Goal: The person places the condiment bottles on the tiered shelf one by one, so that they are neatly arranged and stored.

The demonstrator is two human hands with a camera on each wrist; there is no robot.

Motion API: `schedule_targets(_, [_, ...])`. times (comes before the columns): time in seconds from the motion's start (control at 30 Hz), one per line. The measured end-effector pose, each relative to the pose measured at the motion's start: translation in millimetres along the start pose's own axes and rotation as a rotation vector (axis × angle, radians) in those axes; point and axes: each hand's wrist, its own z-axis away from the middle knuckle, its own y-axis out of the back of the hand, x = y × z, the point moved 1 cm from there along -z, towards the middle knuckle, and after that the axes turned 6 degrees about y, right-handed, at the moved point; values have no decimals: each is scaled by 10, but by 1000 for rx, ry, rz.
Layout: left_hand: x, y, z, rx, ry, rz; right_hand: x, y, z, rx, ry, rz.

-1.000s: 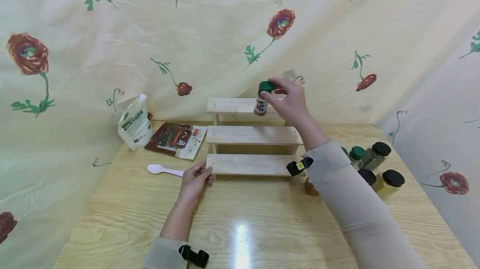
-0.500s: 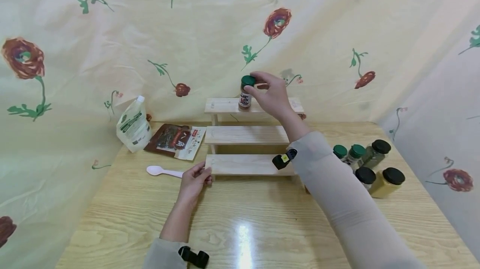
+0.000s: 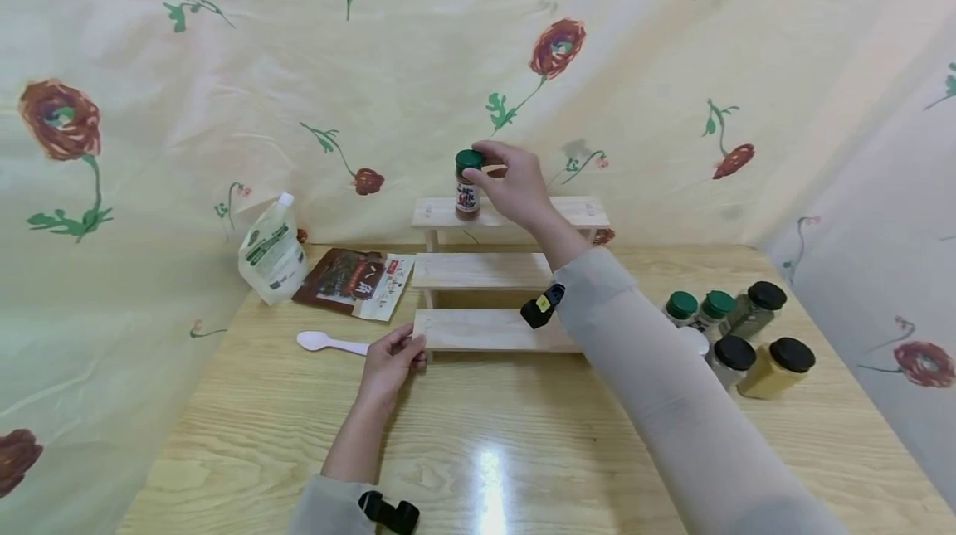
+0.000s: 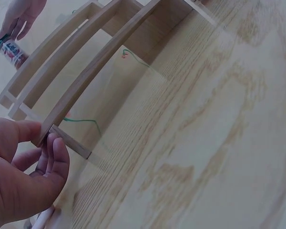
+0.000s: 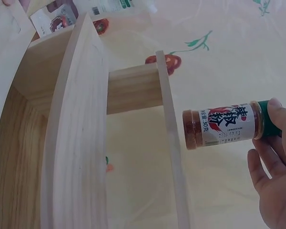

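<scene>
The right hand (image 3: pixel 515 187) has its grip clamped on the jar (image 3: pixel 467 196), the left hand (image 3: pixel 392 362) on the rack (image 3: pixel 485 329) (at one end); early release could topple the jar.

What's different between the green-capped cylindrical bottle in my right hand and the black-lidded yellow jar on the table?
The green-capped bottle is in your right hand; the black-lidded yellow jar stands on the wooden table. The bottle's contents look reddish, the jar's yellow. The bottle looks slimmer than the jar. Both are capped.
</scene>
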Motion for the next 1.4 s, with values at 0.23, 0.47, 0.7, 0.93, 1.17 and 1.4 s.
schedule_targets(0.23, [-14,-17,5,4,-6,-2,-5,-107,-38,-20,-19,2])
schedule_targets(0.47, [-17,-28,8,8,2,0,-33,-215,-66,-68,20,36])
schedule_targets(0.7, [-28,-35,-26,5,-8,-9,-1,-220,-39,-108,29,61])
schedule_targets(0.93, [-29,-39,-35,12,0,-9,91,-202,99,-124,-58,35])
schedule_targets(1.17, [-36,-16,-54,17,1,-7,184,-148,250,-113,-85,18])
schedule_targets(1.4, [-29,13,-42,24,7,-12,258,-63,415,-91,-71,9])
